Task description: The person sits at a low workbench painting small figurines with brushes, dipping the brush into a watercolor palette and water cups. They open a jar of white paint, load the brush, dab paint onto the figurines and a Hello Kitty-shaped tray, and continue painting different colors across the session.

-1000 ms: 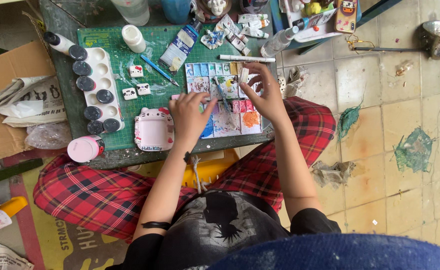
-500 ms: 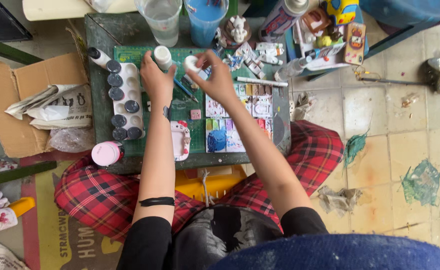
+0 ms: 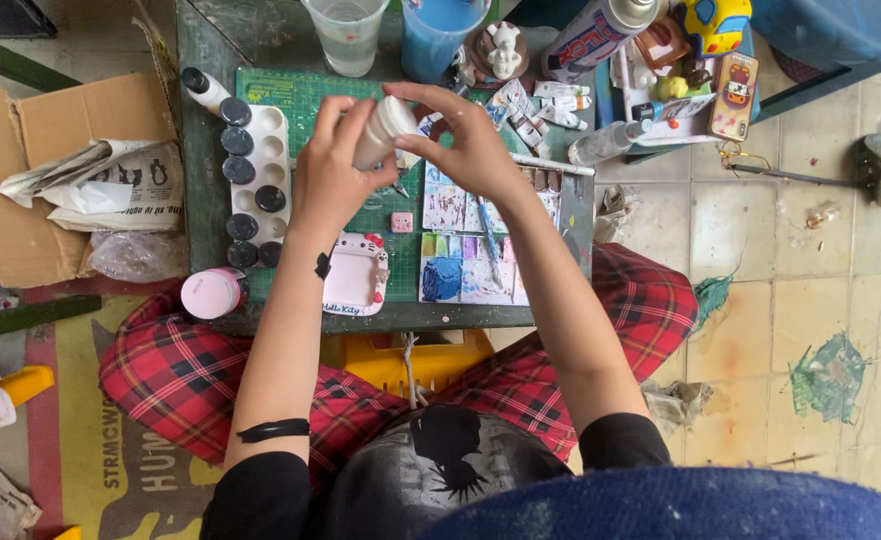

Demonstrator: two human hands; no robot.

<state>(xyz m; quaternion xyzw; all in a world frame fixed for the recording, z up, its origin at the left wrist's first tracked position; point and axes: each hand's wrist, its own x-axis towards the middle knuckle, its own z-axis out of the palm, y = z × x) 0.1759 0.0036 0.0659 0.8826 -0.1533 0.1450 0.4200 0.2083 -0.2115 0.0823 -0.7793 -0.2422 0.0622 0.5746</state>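
Both my hands are up over the green cutting mat [image 3: 300,105], clamped on one small white paint bottle [image 3: 382,130]. My left hand [image 3: 332,172] wraps the body from the left and below, fingers curled round it. My right hand [image 3: 468,140] comes over the top end, thumb and fingertips pinched there; whether there is a cap under them I cannot tell, they hide it. The bottle is tilted, held in the air above the mat, touching nothing on the table.

Handling guess: small plastic bottle, light, fairly stiff but the wall would probably give if squeezed hard. Smooth sides, so likely slippery if paint gets on them. Best hold looks like round the middle of the body, with the other hand on the top end.

Near it: white tray of dark paint pots [image 3: 256,185] to the left, paint-smeared palette sheets [image 3: 460,270] below right, pink-topped jar [image 3: 212,293] at the table edge.
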